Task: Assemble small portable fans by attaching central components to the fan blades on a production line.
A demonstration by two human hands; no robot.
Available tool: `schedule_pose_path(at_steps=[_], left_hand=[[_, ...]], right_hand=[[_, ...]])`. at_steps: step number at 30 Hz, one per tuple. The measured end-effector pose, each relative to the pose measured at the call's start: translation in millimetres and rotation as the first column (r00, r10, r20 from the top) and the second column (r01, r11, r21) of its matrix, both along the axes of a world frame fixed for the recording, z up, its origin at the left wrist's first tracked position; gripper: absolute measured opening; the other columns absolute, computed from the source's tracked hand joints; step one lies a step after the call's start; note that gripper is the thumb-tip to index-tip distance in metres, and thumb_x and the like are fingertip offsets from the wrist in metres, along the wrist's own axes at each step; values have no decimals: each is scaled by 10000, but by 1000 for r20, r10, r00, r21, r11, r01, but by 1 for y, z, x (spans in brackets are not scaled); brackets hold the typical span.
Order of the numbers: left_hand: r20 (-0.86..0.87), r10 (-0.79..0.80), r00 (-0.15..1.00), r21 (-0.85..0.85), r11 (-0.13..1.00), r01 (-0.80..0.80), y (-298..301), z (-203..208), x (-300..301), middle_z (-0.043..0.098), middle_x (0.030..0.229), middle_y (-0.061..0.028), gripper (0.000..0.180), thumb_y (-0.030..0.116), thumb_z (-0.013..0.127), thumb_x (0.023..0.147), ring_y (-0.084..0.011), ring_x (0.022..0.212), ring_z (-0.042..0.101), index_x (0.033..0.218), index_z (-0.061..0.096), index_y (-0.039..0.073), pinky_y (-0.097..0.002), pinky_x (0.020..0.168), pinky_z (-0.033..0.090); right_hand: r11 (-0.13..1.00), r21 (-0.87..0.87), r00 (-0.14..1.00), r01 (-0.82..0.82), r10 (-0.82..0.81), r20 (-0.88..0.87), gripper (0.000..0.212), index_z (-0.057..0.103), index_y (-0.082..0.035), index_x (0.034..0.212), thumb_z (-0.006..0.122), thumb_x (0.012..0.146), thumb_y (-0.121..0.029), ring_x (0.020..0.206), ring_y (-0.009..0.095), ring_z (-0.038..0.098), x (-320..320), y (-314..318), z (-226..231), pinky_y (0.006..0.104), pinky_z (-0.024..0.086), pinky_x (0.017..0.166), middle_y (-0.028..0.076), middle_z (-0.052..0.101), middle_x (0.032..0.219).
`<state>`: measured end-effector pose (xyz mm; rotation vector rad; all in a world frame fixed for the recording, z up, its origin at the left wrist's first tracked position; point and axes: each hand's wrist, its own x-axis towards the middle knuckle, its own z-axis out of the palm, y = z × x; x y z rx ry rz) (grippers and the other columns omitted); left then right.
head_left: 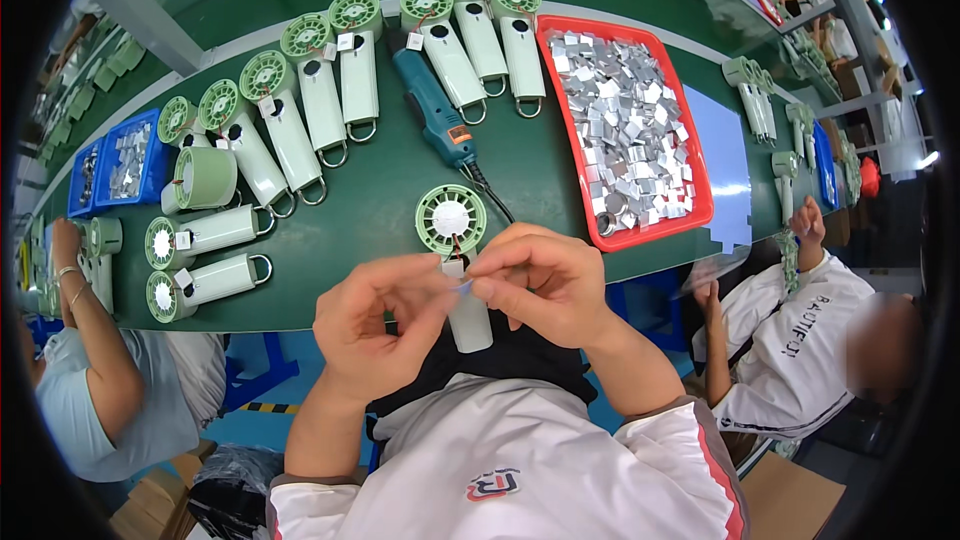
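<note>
In front of me, at the table's near edge, is a pale green handheld fan body [470,328] with a round slotted head [450,219]. White material sits in the middle of that head, and thin wires run down from it to a small white square piece. My left hand [385,325] and my right hand [545,285] meet over the handle, thumbs and forefingers pinched together. Between the fingertips shows a small thin bluish-white piece [463,288], too small to make out its kind. The left fingers are slightly blurred.
Several similar fan bodies [320,105] stand in an arc on the green table [360,225]. A teal corded power tool [435,105] lies beyond my hands. Right of it, a red tray [605,242] holds silver squares. Blue bins [135,202] stand left. Co-workers sit on both sides.
</note>
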<state>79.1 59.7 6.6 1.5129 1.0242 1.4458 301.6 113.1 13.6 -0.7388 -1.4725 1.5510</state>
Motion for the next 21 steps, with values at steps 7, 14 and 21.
schedule_pose_path(at_steps=[7, 14, 21], left_hand=[[-9, 44, 999, 18, 999, -44, 2, -5, 3, 812, 1022, -169, 438, -186, 777, 900, -83, 829, 722, 1310, 659, -85, -191, 636, 497], [41, 130, 991, 15, 991, -131, 5, -6, 9, 839, 978, -129, 358, -174, 790, 892, -44, 725, 712, 1220, 717, -53, -185, 589, 504], [41, 110, 993, 56, 992, -112, 7, -9, 6, 832, 1008, -150, 359, -172, 791, 895, -60, 739, 723, 1225, 713, -57, -190, 580, 499]], right_hand=[[1000, -19, 1000, 11, -10, 18, 162, 770, 99, 1122, 756, 966, 142, 688, 83, 703, -1, 1, 0, 197, 540, 509, 173, 736, 1132], [996, 81, 996, 42, -48, 73, 142, 763, 102, 1118, 756, 977, 118, 736, 79, 709, -3, 3, 0, 188, 546, 516, 186, 730, 1199], [979, -198, 999, 38, -31, 40, 199, 781, 42, 1206, 781, 1011, 5, 829, 70, 694, -7, 4, 13, 217, 552, 520, 102, 718, 1159]])
